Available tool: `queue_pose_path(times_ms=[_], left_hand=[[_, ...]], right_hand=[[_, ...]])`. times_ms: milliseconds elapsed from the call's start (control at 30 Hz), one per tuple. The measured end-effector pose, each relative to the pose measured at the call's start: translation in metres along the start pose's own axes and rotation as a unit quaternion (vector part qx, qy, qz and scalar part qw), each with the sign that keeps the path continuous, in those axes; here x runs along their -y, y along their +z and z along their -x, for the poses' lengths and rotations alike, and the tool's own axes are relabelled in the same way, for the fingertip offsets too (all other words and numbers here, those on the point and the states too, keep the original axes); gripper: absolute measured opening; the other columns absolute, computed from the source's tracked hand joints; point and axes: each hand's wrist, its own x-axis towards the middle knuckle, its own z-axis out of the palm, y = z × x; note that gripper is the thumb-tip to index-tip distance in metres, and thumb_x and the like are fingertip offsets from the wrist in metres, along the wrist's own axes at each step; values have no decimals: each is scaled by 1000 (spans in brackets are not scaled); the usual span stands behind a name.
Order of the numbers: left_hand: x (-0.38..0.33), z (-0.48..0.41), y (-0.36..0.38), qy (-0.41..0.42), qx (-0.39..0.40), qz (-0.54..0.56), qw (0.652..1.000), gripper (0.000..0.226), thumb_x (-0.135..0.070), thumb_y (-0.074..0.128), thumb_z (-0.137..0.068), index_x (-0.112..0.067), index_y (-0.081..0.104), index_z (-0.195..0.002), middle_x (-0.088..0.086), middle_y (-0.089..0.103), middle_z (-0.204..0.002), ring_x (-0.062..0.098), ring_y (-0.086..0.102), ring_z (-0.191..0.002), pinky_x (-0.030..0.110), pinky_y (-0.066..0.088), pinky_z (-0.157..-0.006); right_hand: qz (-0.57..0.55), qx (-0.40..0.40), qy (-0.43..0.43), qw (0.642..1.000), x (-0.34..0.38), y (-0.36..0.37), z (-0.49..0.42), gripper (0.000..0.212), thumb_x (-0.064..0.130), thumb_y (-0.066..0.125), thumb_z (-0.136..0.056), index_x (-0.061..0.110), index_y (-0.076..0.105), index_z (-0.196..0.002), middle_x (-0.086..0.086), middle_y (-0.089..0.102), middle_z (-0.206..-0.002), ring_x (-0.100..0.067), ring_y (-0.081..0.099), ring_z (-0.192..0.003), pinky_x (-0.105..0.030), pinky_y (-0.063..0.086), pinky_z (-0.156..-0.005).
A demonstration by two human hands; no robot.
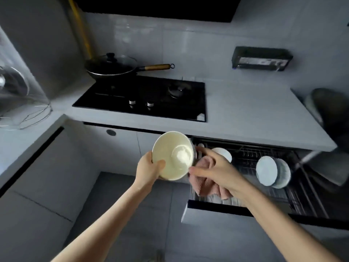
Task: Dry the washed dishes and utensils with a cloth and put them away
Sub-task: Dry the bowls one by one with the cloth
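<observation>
A cream bowl [173,156] is tilted with its inside facing me, in front of the counter edge. My left hand [149,167] grips its left rim, thumb inside. My right hand [213,167] holds a pink cloth [205,178] against the bowl's outer right side, fingers curled round the cloth and the rim. Below and to the right, a pulled-out drawer rack [245,161] holds a small white bowl [224,154] and a stack of pale bowls [272,173] standing on edge.
A black gas hob [143,99] is set in the grey countertop [245,114], with a lidded wok [113,67] at its back left. A wire rack [24,114] stands on the left counter. A dark wall holder [261,59] hangs at right.
</observation>
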Motion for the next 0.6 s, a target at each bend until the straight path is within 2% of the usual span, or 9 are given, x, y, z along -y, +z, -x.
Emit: queue_pose_path(times_ms=[67,133,200,267,333,400,467,533,600], left_hand=[[-4,-3,43,18,34,-14,999,18,0,54,-83,-8,53,-99,2,57,-86,14,54,-74,15,44,-37],[-3,-7,85,44,68,-59,995,21,-7,55,-81,-14,53,-101,0,59,-88,18,55,-79,15,45,-44],[2,-11,126,51,109,-112,986,26,-6,54,-84,-13,54,-109,1,59,-93,18,54,-84,10,40,-47],[6,-16,167,40,168,-129,977,31,-5,54,-86,-9,52,-118,3,59,-102,19,56,-89,10,43,-51],[9,-24,208,-7,246,-101,964,35,-7,55,-88,-8,48,-122,7,60,-107,20,62,-87,21,54,-54],[10,-36,247,-59,322,-100,940,29,-9,55,-90,-12,46,-118,8,61,-98,18,67,-72,26,56,-52],[8,-52,285,-79,366,-132,918,22,-12,54,-93,-17,49,-113,5,60,-93,17,65,-66,28,57,-54],[7,-68,315,-102,359,-129,919,19,-11,53,-94,-15,54,-113,6,60,-92,19,62,-69,30,57,-59],[11,-83,337,-131,328,-114,928,21,-8,52,-94,-10,56,-115,8,61,-90,20,62,-70,33,58,-61]], right_hand=[[-92,-32,16,995,-29,-27,0,67,25,84,-68,41,53,-125,16,68,-103,6,65,-88,-14,49,-76],[-152,-60,31,986,-58,-52,2,66,13,82,-70,40,53,-123,14,69,-104,9,65,-85,-11,48,-71],[-188,-84,44,978,-83,-75,6,69,8,81,-71,39,51,-126,13,68,-105,9,65,-84,-10,49,-66],[-223,-112,63,966,-106,-101,9,68,6,79,-73,38,52,-127,7,68,-108,0,67,-88,-16,52,-64],[-243,-142,77,957,-128,-129,10,65,6,77,-74,42,54,-122,1,67,-109,-11,67,-94,-20,53,-65],[-223,-185,95,952,-148,-159,5,60,9,78,-74,49,56,-113,0,65,-108,-13,66,-95,-22,54,-66],[-185,-212,119,952,-168,-192,-5,63,12,80,-72,47,55,-118,0,64,-111,-11,64,-96,-22,52,-72],[-125,-230,161,951,-191,-226,-17,70,16,81,-72,40,50,-130,3,62,-116,-8,61,-97,-20,50,-70],[-57,-235,195,951,-212,-257,-31,73,17,79,-75,34,45,-137,7,58,-117,-6,57,-92,-12,48,-60]])
